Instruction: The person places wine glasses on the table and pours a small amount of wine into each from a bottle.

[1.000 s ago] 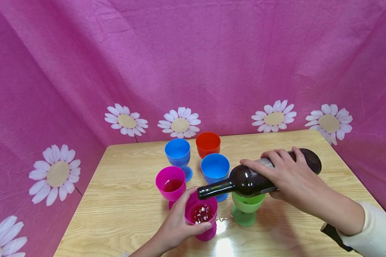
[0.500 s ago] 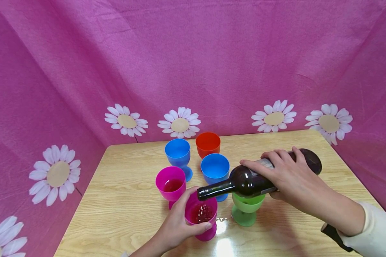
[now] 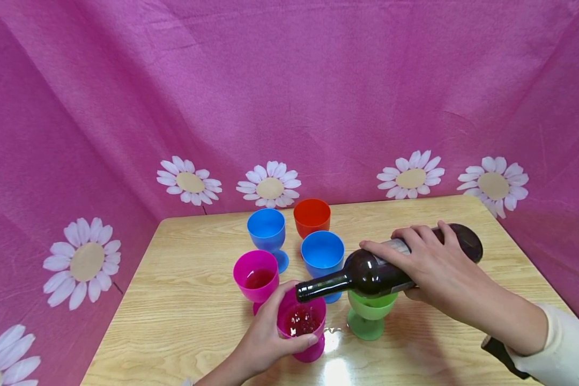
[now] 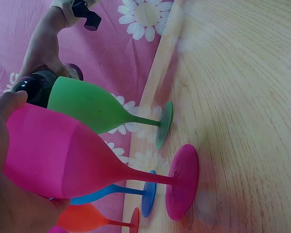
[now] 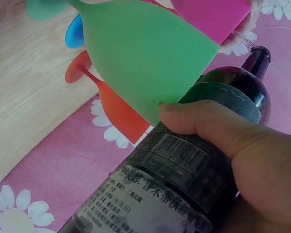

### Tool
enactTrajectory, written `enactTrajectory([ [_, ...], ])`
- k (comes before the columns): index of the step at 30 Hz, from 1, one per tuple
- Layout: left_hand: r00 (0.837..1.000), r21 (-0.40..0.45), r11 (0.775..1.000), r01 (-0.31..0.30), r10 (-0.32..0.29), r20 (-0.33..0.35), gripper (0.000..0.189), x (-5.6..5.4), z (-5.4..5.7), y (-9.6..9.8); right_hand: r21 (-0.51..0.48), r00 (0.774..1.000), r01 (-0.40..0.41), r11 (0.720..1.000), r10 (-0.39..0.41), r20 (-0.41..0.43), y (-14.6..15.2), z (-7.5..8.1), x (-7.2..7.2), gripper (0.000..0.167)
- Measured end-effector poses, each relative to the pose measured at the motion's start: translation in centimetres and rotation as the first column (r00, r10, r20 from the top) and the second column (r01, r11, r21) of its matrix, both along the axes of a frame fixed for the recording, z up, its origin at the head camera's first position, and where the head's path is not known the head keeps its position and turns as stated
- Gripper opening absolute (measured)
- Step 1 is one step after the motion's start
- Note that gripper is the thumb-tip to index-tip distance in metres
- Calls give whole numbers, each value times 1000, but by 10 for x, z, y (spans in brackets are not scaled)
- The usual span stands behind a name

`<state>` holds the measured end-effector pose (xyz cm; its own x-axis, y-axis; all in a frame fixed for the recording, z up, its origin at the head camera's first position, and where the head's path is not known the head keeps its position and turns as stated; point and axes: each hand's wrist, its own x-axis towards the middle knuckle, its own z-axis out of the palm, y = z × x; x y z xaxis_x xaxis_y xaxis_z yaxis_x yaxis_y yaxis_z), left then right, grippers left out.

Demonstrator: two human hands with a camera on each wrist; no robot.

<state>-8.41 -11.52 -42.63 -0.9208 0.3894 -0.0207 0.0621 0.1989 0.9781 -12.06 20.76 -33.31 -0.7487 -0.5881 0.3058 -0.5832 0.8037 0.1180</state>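
It looks like a small booth closed by fabric; whether it stands in a home, a lab or a shop, I cannot tell. Pink cloth (image 3: 289,96) with large white flowers (image 3: 270,187) hangs behind the wooden desk (image 3: 188,300) and along both its sides, as walls do.

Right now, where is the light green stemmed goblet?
In the head view, the light green stemmed goblet stands right of the held pink goblet, partly hidden by the tilted dark bottle.

Pale wood-grain table (image 3: 183,300) — pink goblets (image 3: 317,310), blue goblets (image 3: 270,242), a red goblet (image 3: 312,225), a green goblet (image 3: 370,312) on it
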Motion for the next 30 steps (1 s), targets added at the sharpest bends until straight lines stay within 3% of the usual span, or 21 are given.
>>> enactTrajectory([
  [30,1000,-17,1000,-7,7,0,79,-1,-1,0,-34,1000,7,999,-6,19,2,-1,2,112],
])
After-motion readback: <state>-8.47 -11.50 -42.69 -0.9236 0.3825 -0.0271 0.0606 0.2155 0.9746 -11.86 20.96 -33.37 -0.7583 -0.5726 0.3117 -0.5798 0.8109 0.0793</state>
